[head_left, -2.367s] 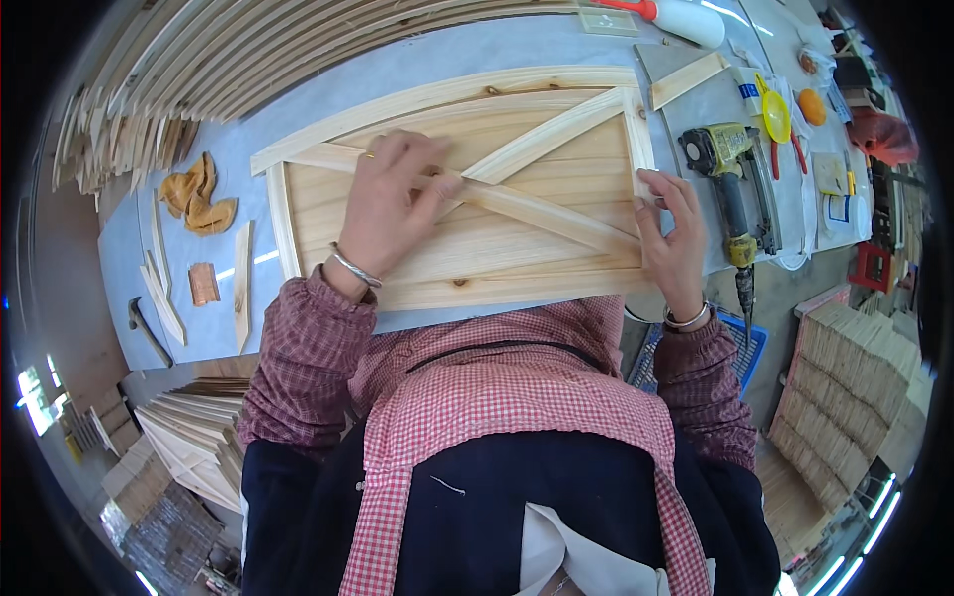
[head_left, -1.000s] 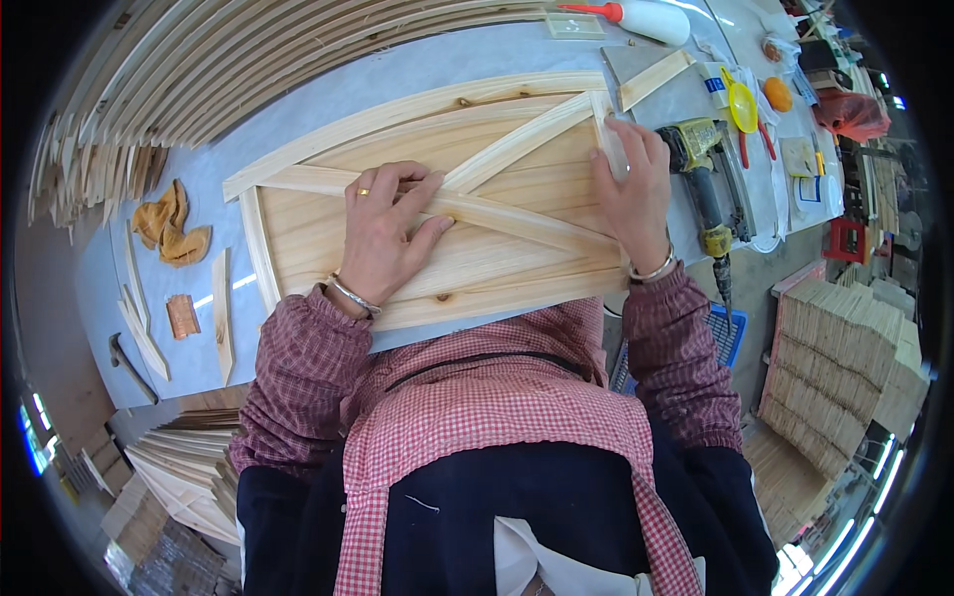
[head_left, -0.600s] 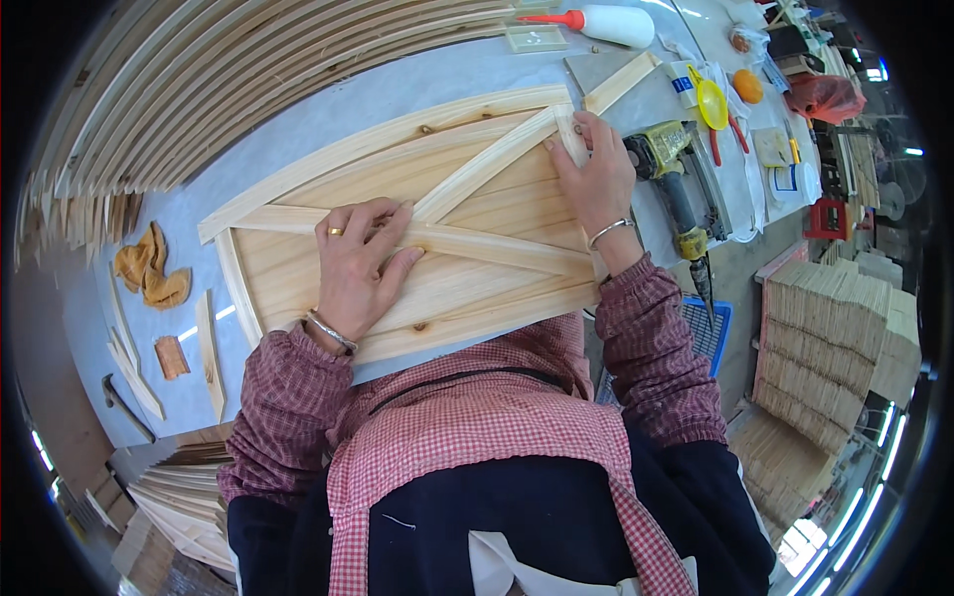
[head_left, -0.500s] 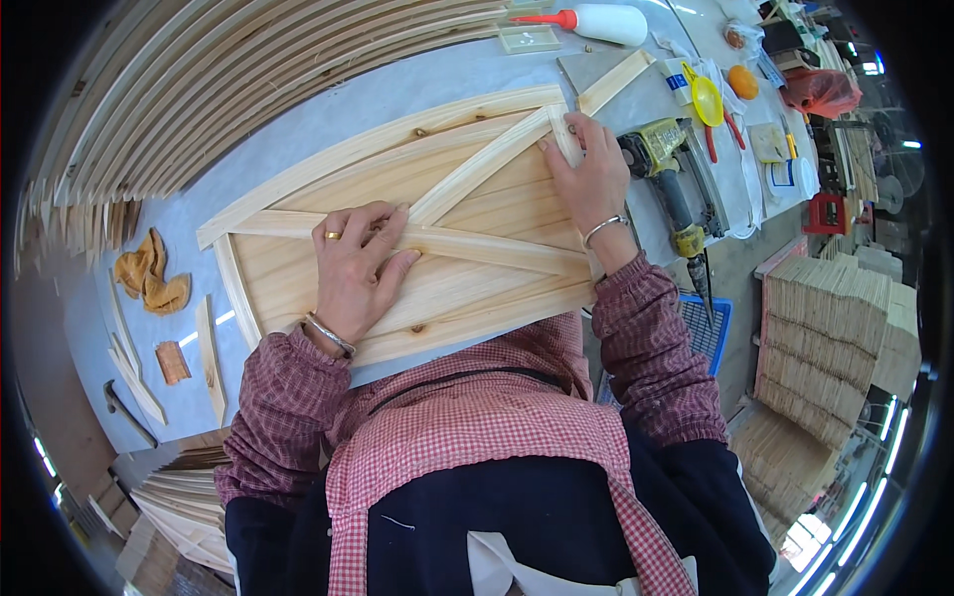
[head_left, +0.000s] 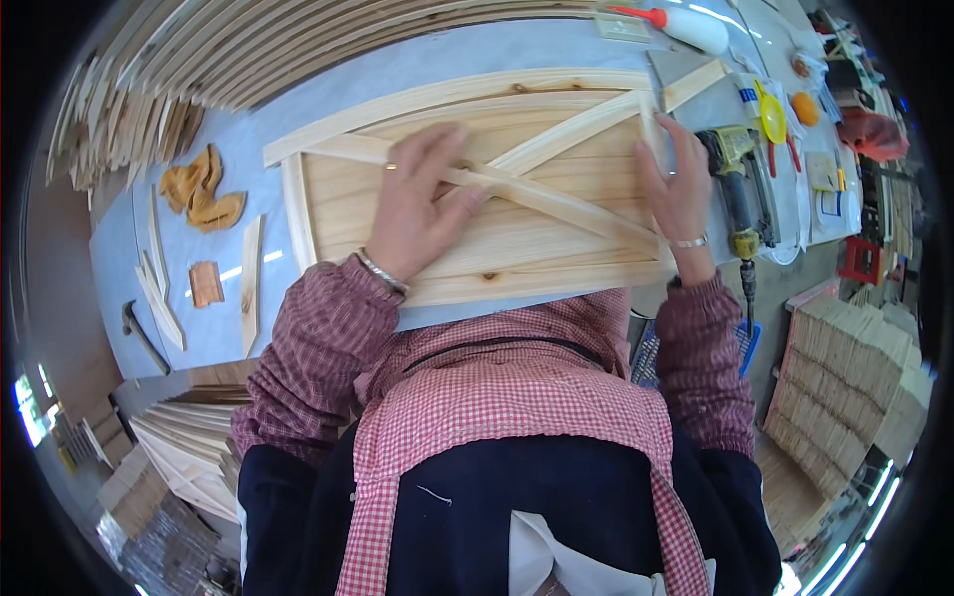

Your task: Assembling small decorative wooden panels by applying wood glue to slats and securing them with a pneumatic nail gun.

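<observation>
A framed wooden panel [head_left: 397, 238] lies in front of me, with pale edge strips and diagonal strips crossing on its face. My left hand [head_left: 422, 204], slightly blurred, is over the panel's middle, its fingers stretched and thumb apart beside the long diagonal strip [head_left: 571, 209]. Another diagonal strip [head_left: 566, 132] rises to the top right corner. At the panel's right end, my right hand [head_left: 679, 184] is open, thumb beside the short end strip [head_left: 648, 124] and fingers apart. Whether either hand touches the wood is hard to tell.
Right of the panel lie a nail gun [head_left: 737, 189], a loose strip [head_left: 696, 85], a yellow scoop [head_left: 771, 114] and an orange [head_left: 804, 109]. A glue bottle [head_left: 696, 30] lies beyond. On the left are a brown cloth [head_left: 204, 189], wood offcuts [head_left: 250, 288] and a hammer [head_left: 144, 338]. Long strips [head_left: 328, 50] are stacked behind.
The whole view has shifted, so the panel appears farther right and higher. My left fingers have come away from the strip joint. My right hand has loosened from the end strip.
</observation>
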`<act>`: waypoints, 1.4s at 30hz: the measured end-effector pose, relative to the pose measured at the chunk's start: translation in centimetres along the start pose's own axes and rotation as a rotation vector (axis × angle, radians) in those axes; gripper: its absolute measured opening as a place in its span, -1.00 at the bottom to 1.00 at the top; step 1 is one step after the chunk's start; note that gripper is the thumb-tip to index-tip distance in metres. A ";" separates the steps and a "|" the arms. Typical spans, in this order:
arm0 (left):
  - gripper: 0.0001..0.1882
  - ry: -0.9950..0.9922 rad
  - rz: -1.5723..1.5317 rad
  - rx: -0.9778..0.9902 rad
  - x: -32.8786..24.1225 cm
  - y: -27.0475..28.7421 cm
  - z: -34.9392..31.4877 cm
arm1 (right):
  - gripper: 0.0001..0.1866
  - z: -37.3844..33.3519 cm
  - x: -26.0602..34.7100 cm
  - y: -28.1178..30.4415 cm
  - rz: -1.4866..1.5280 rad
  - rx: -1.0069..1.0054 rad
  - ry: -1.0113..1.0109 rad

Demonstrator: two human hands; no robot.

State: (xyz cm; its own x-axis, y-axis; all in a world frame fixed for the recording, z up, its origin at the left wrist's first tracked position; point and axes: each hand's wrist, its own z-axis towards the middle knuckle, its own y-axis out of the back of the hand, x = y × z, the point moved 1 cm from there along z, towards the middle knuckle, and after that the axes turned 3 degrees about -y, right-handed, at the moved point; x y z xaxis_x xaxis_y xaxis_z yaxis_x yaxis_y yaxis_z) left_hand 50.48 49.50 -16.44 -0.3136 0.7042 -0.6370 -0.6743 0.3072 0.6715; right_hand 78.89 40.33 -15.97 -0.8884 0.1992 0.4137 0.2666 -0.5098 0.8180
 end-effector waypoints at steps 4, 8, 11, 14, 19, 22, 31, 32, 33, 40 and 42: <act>-0.50 0.201 -0.011 -0.170 1.0 5.2 -5.0 | -0.63 -3.7 3.6 1.6 0.027 0.035 0.097; -0.51 0.331 0.184 -0.167 1.1 9.4 -11.2 | -0.66 -6.2 7.3 2.0 0.062 0.160 0.136; -0.52 0.405 0.251 -0.174 0.9 10.7 -14.6 | -0.66 -8.0 8.6 2.1 0.031 0.216 0.176; -0.52 0.379 0.265 -0.194 0.4 10.7 -15.5 | -0.67 -8.7 9.2 1.9 0.009 0.231 0.178; -0.56 0.210 0.184 -0.164 -1.3 6.6 -11.4 | -0.69 -9.1 7.5 1.7 0.002 0.205 0.138; -0.53 0.039 0.172 -0.101 -2.1 2.8 -6.3 | -0.69 -8.6 6.0 2.3 -0.012 0.180 0.112; -0.52 -0.058 0.261 0.011 -0.6 -3.5 0.4 | -0.68 -6.9 0.6 4.3 -0.008 0.085 -0.022; -0.53 -0.058 0.282 0.013 -0.6 -3.5 0.6 | -0.67 -6.3 0.1 4.2 0.014 0.072 -0.041; -0.54 -0.056 0.302 0.014 -0.7 -3.6 0.9 | -0.67 -5.2 -0.4 4.1 -0.004 0.058 -0.047; -0.55 -0.034 0.316 0.057 -1.3 -3.7 2.4 | -0.57 2.8 -3.2 -1.2 -0.020 0.003 -0.108; -0.56 -0.028 0.324 0.063 -1.1 -3.8 2.5 | -0.50 3.8 -3.7 -2.7 -0.027 0.063 -0.197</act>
State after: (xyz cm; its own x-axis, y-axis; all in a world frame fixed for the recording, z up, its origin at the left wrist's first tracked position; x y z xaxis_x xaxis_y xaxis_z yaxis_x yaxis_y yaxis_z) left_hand 55.06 49.23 -17.34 -0.4859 0.7888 -0.3765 -0.4996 0.1028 0.8601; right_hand 82.93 44.19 -18.18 -0.8067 0.3757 0.4561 0.2715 -0.4499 0.8508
